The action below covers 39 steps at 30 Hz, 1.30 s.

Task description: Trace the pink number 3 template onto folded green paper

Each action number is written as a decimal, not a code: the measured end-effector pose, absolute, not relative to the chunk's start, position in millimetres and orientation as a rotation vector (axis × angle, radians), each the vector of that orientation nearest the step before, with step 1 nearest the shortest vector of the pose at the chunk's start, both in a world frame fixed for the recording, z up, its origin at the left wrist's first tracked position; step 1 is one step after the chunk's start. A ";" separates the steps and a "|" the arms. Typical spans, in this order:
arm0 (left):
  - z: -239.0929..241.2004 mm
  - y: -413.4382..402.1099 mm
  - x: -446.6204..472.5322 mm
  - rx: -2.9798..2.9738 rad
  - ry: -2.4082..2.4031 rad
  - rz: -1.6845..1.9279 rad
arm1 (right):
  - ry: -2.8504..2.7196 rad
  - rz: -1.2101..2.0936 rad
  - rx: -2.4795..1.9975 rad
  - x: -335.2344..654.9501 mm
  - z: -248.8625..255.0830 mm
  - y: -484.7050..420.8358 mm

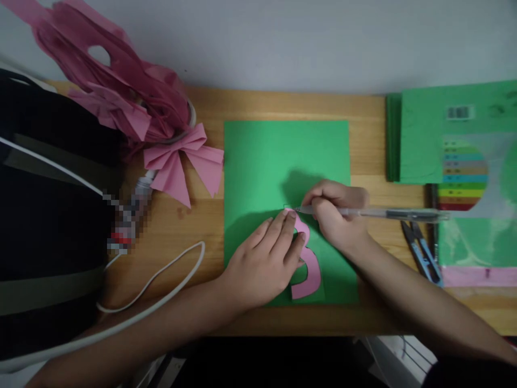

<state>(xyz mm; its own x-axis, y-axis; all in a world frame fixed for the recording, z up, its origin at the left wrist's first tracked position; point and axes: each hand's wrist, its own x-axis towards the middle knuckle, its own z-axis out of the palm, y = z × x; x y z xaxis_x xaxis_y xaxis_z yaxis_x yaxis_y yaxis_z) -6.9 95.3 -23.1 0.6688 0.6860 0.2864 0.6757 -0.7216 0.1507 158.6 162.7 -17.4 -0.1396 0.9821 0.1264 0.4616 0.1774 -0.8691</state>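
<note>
A home craft corner: a wooden desk (pixel 250 105) set against a plain pale wall (pixel 323 43), a green paper sheet (pixel 278 151) under the fingers (pixel 278 227), a pack of coloured paper (pixel 420 134) and thread snips (pixel 422 250) to their right, folded pink paper bows (pixel 181 161) to their left.

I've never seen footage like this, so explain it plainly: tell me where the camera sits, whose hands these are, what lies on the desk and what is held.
There is no machine here: one camera worn on a person's head looks down at their own bare hands over a wooden desk. The left hand presses a pink cutout flat on a green sheet. The right hand has its grip closed on a pen, its tip at the cutout's top end. Around lie a pink paper bow, a white cable, small snips and a pack of coloured paper; a black bag sits at the left.
</note>
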 end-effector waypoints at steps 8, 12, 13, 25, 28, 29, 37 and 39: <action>-22.3 95.3 -5.8 2.837 1.175 0.522 | -1.769 0.843 -1.384 160.2 -18.9 161.9; -21.8 96.1 -5.4 2.846 1.177 0.512 | -1.816 0.811 -1.394 160.9 -20.7 161.1; -21.9 96.1 -5.4 2.847 1.176 0.510 | -1.823 0.813 -1.391 160.8 -21.1 160.9; -21.9 95.6 -5.2 2.857 1.191 0.532 | -1.797 0.847 -1.355 155.7 -18.6 162.7; -21.2 96.1 -4.7 2.857 1.197 0.539 | -1.804 0.812 -1.345 155.6 -16.5 162.5; -21.0 96.3 -4.5 2.856 1.198 0.537 | -1.815 0.798 -1.345 156.2 -15.7 162.1; -21.2 96.0 -5.2 2.869 1.192 0.509 | -1.925 0.689 -1.396 166.2 -17.3 154.1; -21.3 96.4 -5.6 2.872 1.183 0.501 | -1.934 0.677 -1.399 167.6 -18.6 152.1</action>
